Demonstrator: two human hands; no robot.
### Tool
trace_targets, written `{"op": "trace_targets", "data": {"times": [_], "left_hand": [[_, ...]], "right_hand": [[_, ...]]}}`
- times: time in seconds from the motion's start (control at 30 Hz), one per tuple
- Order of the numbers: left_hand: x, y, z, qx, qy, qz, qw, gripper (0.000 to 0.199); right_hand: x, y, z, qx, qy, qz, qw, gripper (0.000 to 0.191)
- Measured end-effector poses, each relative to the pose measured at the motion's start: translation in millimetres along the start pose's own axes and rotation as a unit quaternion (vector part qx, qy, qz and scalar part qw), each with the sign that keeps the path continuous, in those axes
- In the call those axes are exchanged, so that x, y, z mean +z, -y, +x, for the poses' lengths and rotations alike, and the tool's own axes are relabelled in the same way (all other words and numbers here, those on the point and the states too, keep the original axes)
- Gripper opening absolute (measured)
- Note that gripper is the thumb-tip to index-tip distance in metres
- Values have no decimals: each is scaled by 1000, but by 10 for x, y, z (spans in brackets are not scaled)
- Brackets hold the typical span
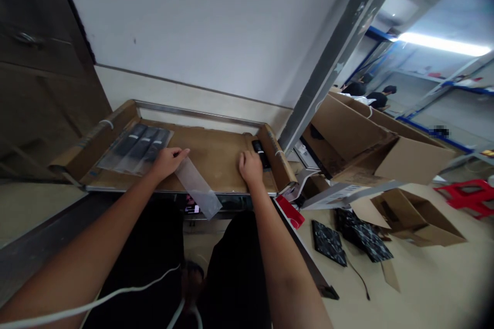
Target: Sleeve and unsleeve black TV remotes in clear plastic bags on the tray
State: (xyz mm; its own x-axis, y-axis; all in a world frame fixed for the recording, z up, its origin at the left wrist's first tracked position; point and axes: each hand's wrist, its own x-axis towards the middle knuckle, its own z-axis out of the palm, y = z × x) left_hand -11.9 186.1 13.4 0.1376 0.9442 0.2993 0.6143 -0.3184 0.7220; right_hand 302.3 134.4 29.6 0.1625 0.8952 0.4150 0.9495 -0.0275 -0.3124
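The left hand point(169, 162) had a clear plastic bag point(198, 187) pinched by its upper end, the bag slanting down over the near edge of the cardboard-lined table point(212, 149)! Across the table, the right hand point(251, 167) sat with fingers curled, just beside a black roll point(260, 153); whether they gripped anything, I couldn't tell. Left side, three bagged rolls point(143, 148) lay together.

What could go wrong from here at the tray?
The translucent plastic sleeve hangs past the front edge of the cardboard-lined tray, pinched by the left hand; if that grip loosens, it might fall. The left hand also sits close to the bagged dark items and could nudge them.
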Motion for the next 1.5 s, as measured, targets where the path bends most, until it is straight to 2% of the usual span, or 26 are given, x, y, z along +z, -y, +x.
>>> {"op": "trace_targets", "data": {"times": [0.07, 0.17, 0.27, 0.4, 0.5, 0.6, 0.67, 0.73, 0.8, 0.93, 1.17, 1.23, 1.3, 1.4, 1.43, 1.5], "left_hand": [[8, 8, 7, 2, -14, -8, 1000, 51], [9, 14, 13, 5, -37, -18, 999, 48], [-4, 28, 17, -9, -67, -18, 998, 44], [-24, 65, 21, -32, -114, -21, 993, 40], [-29, 88, 25, -43, -127, -30, 991, 39], [-29, 97, 29, -54, -138, -42, 988, 41], [-28, 95, 30, -56, -138, -46, 988, 43], [-28, 88, 30, -58, -126, -44, 989, 43], [-26, 79, 30, -61, -112, -41, 991, 42], [-24, 61, 20, -61, -106, -40, 992, 41], [-22, 57, 11, -59, -83, -21, 995, 41], [-5, 31, -5, -36, -63, 10, 997, 39], [20, -28, -41, 21, -48, 66, 997, 33], [56, -142, -114, 90, -85, 182, 975, 26], [64, -172, -135, 82, -113, 218, 966, 32], [70, -206, -161, 21, -156, 266, 951, 46]], "right_hand": [[34, 95, -64, -33, 81, 143, 986, 45], [89, 263, -192, -17, 179, 334, 925, 57], [115, 387, -318, 7, 242, 415, 877, 47], [99, 427, -378, 35, 257, 462, 848, 37], [89, 403, -353, 56, 218, 476, 850, 33], [112, 359, -324, 119, 114, 490, 856, 29], [146, 327, -309, 171, 42, 498, 849, 26], [184, 303, -296, 213, 5, 498, 841, 24], [218, 291, -281, 241, -4, 487, 839, 26], [269, 284, -257, 264, -12, 442, 857, 37], [283, 271, -261, 240, -18, 338, 910, 37], [257, 284, -267, 234, -34, 300, 924, 35], [220, 308, -271, 236, -54, 267, 933, 33], [154, 360, -284, 250, -77, 243, 934, 30], [132, 377, -293, 256, -89, 242, 932, 29], [93, 407, -318, 268, -122, 248, 923, 27]]}}
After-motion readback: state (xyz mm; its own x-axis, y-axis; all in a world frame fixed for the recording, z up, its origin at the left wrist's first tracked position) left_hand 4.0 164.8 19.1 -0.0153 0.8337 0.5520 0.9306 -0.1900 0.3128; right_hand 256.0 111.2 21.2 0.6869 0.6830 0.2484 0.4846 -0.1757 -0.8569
